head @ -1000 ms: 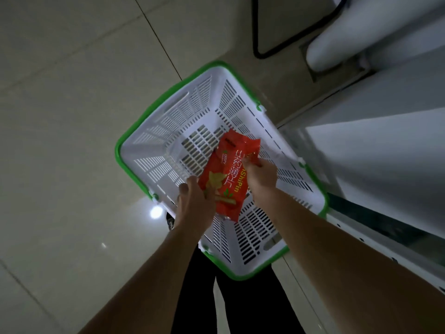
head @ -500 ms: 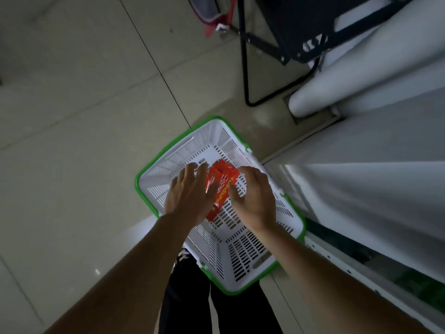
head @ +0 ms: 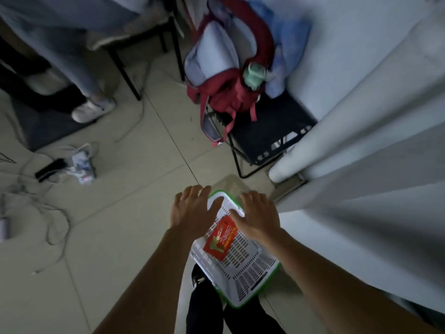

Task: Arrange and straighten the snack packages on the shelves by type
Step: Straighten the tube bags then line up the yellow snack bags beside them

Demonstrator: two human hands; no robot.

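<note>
A red snack package (head: 220, 239) lies flat inside a white slotted shopping basket with a green rim (head: 252, 278) on the floor in front of me. My left hand (head: 192, 209) hovers above the basket's far left side with fingers spread, holding nothing. My right hand (head: 258, 216) hovers over the basket's far right side, also spread and empty, its thumb close above the package's upper corner. Both forearms reach down from the bottom of the view.
A white shelf unit (head: 375, 179) runs along the right. A black chair (head: 269, 131) carrying a red and grey backpack (head: 226, 75) stands beyond the basket. A person's shoe (head: 92, 109), cables and a power strip (head: 50, 168) lie on the tiled floor at left.
Both hands have let go of the red package, which now lies in the basket, and they have lifted with fingers spread. My view has tilted up, bringing the chair and backpack into sight.
</note>
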